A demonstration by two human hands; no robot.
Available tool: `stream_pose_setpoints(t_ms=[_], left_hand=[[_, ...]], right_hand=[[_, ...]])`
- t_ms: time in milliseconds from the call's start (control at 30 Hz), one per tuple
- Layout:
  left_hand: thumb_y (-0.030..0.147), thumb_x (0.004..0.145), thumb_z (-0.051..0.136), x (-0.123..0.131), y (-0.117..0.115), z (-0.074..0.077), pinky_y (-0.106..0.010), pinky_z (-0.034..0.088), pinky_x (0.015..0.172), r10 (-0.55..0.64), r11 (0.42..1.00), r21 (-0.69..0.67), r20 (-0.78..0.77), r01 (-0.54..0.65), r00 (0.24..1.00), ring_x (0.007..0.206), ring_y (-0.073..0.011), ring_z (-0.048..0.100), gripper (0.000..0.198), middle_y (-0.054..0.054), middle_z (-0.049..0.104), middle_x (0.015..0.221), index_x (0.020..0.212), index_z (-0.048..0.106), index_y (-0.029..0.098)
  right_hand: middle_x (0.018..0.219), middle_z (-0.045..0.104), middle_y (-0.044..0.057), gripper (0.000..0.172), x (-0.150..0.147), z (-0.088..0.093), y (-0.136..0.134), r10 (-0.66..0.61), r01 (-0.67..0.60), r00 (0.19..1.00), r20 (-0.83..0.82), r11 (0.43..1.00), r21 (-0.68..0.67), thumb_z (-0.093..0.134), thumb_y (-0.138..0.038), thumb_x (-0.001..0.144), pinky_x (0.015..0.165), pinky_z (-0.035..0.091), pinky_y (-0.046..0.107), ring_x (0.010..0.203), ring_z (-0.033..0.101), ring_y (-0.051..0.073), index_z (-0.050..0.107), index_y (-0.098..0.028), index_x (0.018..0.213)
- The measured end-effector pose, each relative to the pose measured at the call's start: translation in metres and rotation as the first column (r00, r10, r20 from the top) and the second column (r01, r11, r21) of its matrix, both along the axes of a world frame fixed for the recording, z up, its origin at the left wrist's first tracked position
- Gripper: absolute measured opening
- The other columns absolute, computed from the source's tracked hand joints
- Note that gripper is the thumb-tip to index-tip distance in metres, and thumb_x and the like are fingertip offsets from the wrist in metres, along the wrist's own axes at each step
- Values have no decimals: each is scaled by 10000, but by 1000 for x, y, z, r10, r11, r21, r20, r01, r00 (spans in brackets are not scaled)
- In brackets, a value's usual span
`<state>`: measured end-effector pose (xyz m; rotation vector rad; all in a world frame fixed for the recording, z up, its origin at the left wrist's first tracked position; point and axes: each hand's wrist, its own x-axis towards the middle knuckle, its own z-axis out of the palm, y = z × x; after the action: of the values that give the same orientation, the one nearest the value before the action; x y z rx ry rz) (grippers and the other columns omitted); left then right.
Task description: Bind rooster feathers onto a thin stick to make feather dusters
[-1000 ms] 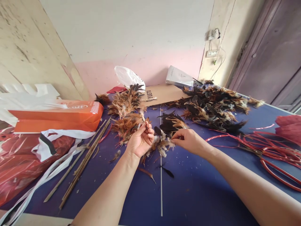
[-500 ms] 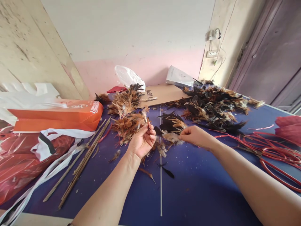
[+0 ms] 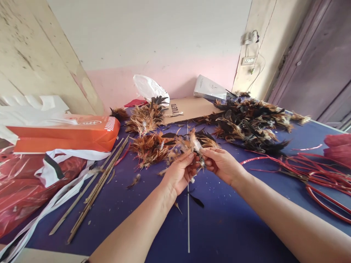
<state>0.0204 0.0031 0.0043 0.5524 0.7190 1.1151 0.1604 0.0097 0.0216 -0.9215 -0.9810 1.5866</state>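
Note:
Over the blue table my left hand (image 3: 178,171) pinches a small bunch of pale brown feathers (image 3: 194,141) with white fluff at its base. From the other side my right hand (image 3: 223,162) meets it, thumb and fingers closed on the same feathers. Just left of the hands lies a pile of reddish-brown feathers (image 3: 149,148). Some dark feathers (image 3: 205,136) show behind the held bunch, partly hidden by it. A single black feather (image 3: 196,201) rests on the table below my hands.
Thin sticks (image 3: 95,193) lie at left beside an orange paper bag (image 3: 63,135). Cardboard (image 3: 192,109) is at the back. A large dark feather heap (image 3: 246,124) spreads at right, near red strips (image 3: 320,171) and red-handled scissors (image 3: 326,202).
My hands were apart and have come together. My left hand moved right with its feathers; my right hand rose slightly from the loose feathers on the table to meet it.

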Motion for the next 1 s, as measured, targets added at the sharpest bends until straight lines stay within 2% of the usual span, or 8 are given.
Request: stream_pose_setpoints(t_ms=[233, 400, 533, 633, 733, 833, 900, 1000], left_hand=[[160, 704, 635, 4, -2, -3, -151, 478, 490, 2, 1000, 20, -1, -2, 1000, 603, -106, 623, 138, -50, 662, 697, 833, 648, 116], [143, 692, 642, 4, -3, -3, -150, 487, 496, 12, 1000, 2, 21, -12, 1000, 638, -124, 633, 139, -66, 667, 705, 822, 645, 96], [123, 684, 645, 5, -2, -1, -158, 496, 495, 49, 999, -14, 45, -49, 998, 643, -130, 636, 112, -57, 665, 703, 793, 633, 101], [108, 691, 634, 5, -2, 0, -166, 502, 494, 64, 998, -25, 53, -62, 997, 623, -129, 635, 80, -54, 658, 678, 769, 627, 96], [88, 699, 619, 5, -1, 0, -156, 493, 478, 61, 998, -24, 49, -60, 997, 592, -118, 626, 54, -57, 651, 656, 752, 629, 85], [71, 700, 611, 4, 0, -1, -151, 485, 480, 56, 998, 33, 23, -56, 998, 537, -95, 599, 40, -51, 634, 606, 729, 638, 75], [70, 693, 617, 3, 1, -1, -150, 480, 486, 67, 995, 74, -14, -66, 998, 512, -85, 581, 46, -46, 622, 579, 725, 649, 69], [85, 673, 641, 2, 0, 1, -150, 467, 484, 69, 992, 113, -56, -62, 996, 500, -77, 564, 63, -44, 616, 574, 729, 664, 67]], right_hand=[[491, 485, -47, 212, -14, -1, -7, -149, 129, 978, 146, 982, 134, 622, -318, 658, 381, 259, 167, 395, 367, 25, 524, -132, 630], [560, 539, -32, 151, -17, -2, -11, -271, 192, 917, 293, 943, 273, 584, -291, 679, 442, 364, 185, 468, 475, 63, 557, -143, 684], [634, 579, -9, 140, -15, -9, -8, -294, 137, 863, 411, 919, 370, 553, -288, 694, 522, 419, 212, 563, 532, 100, 582, -158, 738], [679, 589, 8, 153, -10, -12, -4, -348, 94, 781, 518, 886, 453, 539, -295, 701, 546, 426, 228, 594, 530, 117, 607, -170, 758], [797, 588, 32, 143, -6, -9, -4, -452, 16, 670, 589, 802, 597, 540, -282, 704, 588, 427, 241, 640, 523, 123, 643, -184, 726], [875, 573, 43, 148, -2, -4, -5, -505, -64, 625, 595, 727, 684, 530, -268, 722, 597, 420, 242, 657, 516, 119, 658, -195, 721], [849, 576, 42, 154, 0, -2, -5, -501, -58, 623, 601, 737, 674, 533, -288, 728, 574, 410, 242, 632, 504, 115, 652, -192, 745], [736, 585, 23, 211, 3, -2, -3, -389, -31, 679, 623, 832, 554, 555, -355, 713, 533, 396, 236, 582, 491, 110, 626, -177, 802]])
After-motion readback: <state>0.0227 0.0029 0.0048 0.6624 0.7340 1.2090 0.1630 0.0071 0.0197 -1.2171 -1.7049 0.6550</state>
